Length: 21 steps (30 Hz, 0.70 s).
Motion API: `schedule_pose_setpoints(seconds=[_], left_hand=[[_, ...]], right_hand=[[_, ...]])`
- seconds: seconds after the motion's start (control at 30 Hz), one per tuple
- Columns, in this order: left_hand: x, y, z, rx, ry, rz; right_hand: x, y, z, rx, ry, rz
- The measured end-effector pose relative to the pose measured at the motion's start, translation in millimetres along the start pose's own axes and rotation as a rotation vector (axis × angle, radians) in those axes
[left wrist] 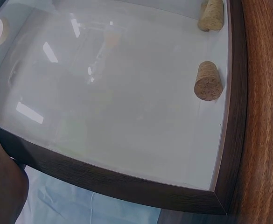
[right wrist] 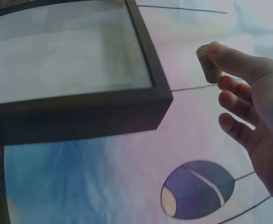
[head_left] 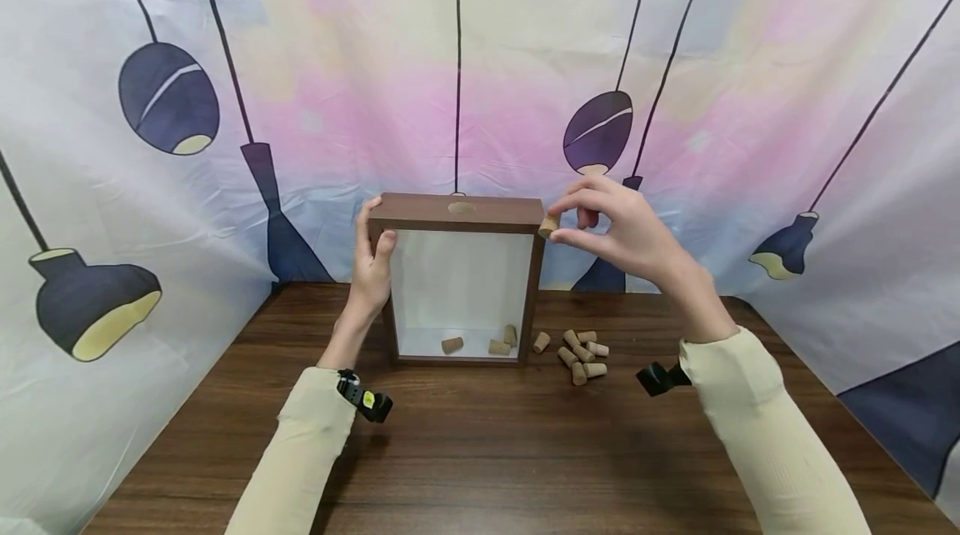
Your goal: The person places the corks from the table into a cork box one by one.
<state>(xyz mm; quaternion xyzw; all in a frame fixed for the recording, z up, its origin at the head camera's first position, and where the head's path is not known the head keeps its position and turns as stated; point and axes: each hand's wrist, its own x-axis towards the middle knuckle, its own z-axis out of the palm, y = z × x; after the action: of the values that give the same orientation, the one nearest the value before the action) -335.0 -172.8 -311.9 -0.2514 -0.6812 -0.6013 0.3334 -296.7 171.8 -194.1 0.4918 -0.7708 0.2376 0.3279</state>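
Observation:
A brown wooden shadow box [head_left: 465,213] with a clear front and white inside stands upright on the table. Its top has an oval hole [head_left: 462,207]. My left hand [head_left: 372,264] grips the box's upper left corner, thumb on the front. My right hand [head_left: 618,227] pinches a cork [head_left: 549,226] between thumb and fingertips, just beside the box's upper right corner. In the right wrist view the held cork [right wrist: 209,64] is apart from the frame. Inside the box, a cork [head_left: 452,345] lies on the bottom; a lying cork [head_left: 498,347] and an upright cork [head_left: 510,335] are at the right.
A loose pile of corks [head_left: 579,354] lies on the dark wooden table [head_left: 480,452] right of the box, with one cork [head_left: 542,342] close to the frame. Behind the table hangs a cloth backdrop [head_left: 360,102] printed with lamps.

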Motion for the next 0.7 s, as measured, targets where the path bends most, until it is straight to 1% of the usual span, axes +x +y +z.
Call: schedule_pose_setpoints(seconds=[0.17,0.27,0.5,0.7], left_hand=[[0.5,-0.3,0.2,-0.015,-0.002,0.006],[0.3,-1.0,0.6,-0.021,0.003,0.004],[-0.3,-2.5,0.9,-0.025,0.004,0.001],[-0.1,-2.9,1.3,-0.033,0.007,-0.001]], right_hand=[[17.6,-6,3,-0.023,-0.001,-0.021],[27.8,-9,6,-0.01,-0.004,-0.037],[45.8,-14,13,0.02,-0.02,0.021],[54.3,-16,28,0.02,-0.057,0.013]])
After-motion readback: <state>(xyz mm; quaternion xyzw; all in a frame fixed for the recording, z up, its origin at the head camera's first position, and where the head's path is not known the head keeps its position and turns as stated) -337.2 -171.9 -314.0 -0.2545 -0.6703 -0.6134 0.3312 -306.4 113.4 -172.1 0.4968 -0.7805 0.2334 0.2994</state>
